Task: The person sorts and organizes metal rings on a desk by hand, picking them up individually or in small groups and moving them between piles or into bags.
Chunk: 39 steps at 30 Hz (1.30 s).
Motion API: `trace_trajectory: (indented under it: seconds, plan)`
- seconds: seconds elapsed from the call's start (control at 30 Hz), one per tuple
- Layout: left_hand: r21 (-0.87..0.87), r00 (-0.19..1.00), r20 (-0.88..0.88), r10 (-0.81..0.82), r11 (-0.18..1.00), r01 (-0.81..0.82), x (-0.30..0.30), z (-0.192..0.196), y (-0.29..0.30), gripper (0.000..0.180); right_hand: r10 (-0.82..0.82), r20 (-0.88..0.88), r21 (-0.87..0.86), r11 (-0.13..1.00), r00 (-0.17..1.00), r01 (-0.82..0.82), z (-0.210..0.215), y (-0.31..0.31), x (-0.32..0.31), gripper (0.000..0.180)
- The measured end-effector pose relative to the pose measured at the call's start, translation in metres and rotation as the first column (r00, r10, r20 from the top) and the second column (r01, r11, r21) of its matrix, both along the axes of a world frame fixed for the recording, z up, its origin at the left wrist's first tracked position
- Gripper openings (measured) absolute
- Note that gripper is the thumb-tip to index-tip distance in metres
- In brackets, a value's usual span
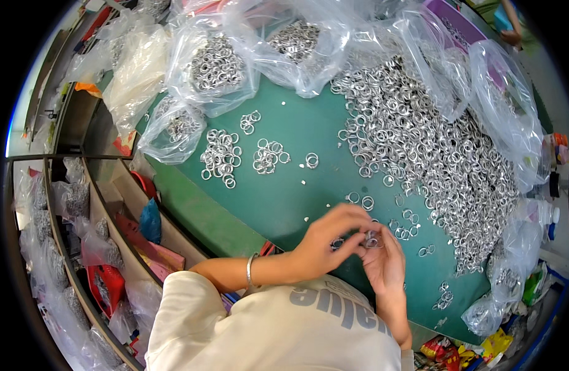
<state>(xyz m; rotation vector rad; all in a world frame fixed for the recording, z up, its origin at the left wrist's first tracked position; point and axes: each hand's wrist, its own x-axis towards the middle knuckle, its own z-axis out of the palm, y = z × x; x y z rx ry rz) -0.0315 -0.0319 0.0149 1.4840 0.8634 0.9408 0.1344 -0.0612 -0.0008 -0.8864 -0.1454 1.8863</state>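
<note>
Close to my body, over the green tabletop, my two hands meet. My right hand is curled round a few silver-coloured finger rings, palm partly turned up. The fingers of my left hand are bent over toward these rings, thumb against them; a small dark ring-like piece shows under its fingers. How many rings are held is hidden. Loose rings lie just right of my hands. A large heap of rings spreads across the right side. Smaller groups of rings lie at the left.
Clear plastic bags of rings line the far edge, and another bag lies beyond the heap. A purple bin stands far right. Divided shelving with bagged parts runs along the left. Part of another person shows at the top right.
</note>
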Motion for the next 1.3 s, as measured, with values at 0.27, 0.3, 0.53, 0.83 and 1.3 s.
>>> trace_trajectory:
  seconds: [0.27, 0.3, 0.53, 0.83, 1.3]
  plan:
    - [-0.843, 0.686, 0.53, 0.498, 0.22, 0.491, -0.006, -0.005, 0.003, 0.037, -0.152, 0.972, 0.237, 0.578, 0.182, -0.781, 0.036, 0.011, -0.033, 0.032]
    - [-0.859, 0.69, 0.497, 0.526, 0.19, 0.475, -0.005, 0.001, 0.006, 0.035, -0.193, 0.972, 0.22, 0.526, 0.137, -0.821, 0.037, 0.012, -0.033, 0.031]
    - [-0.805, 0.788, 0.46, 0.409, 0.567, 0.175, -0.04, -0.017, 0.002, 0.026, -0.272, 0.943, 0.309, 0.502, 0.192, -0.808, 0.045, 0.015, -0.014, 0.024]
    - [0.605, 0.515, -0.588, 0.624, 0.762, -0.232, -0.133, -0.029, 0.115, 0.038, -0.173, 0.968, 0.244, 0.491, 0.181, -0.836, 0.035, 0.01, -0.02, 0.021]
    - [0.491, 0.476, -0.739, 0.477, 0.865, -0.105, -0.168, -0.036, 0.119, 0.051, -0.135, 0.984, 0.172, 0.574, 0.115, -0.8, 0.023, 0.007, -0.006, 0.022]
